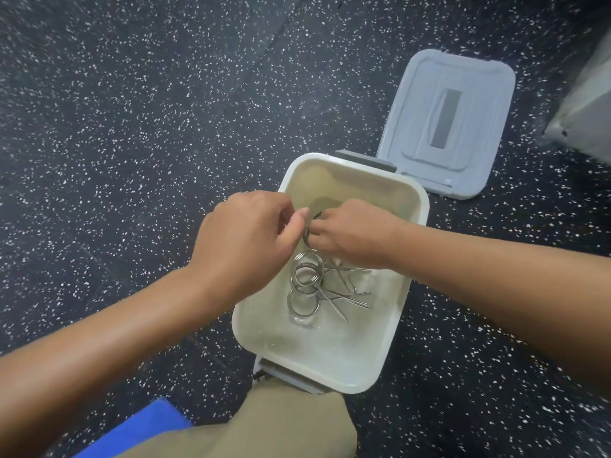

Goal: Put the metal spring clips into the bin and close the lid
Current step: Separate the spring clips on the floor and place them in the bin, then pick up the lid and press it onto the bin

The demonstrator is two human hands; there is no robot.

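Note:
An open white bin (393, 332) stands on the speckled black floor in front of me. Several metal spring clips (310, 279) lie tangled on its bottom, coils to the left, long handles pointing right. My right hand (350, 236) reaches into the bin from the right, its fingers closed around the coil of one clip (306, 236). My left hand (248, 236) hovers over the bin's left rim with fingers curled, thumb tip close to the right hand; whether it touches that clip is hidden. The grey lid (453, 123) lies flat on the floor beyond the bin.
My knee in khaki trousers (281, 424) presses against the bin's near end. Something blue (142, 428) shows at the lower left. A grey slanted object (585, 110) sits at the right edge. Grey latches (363, 158) are on both short ends of the bin.

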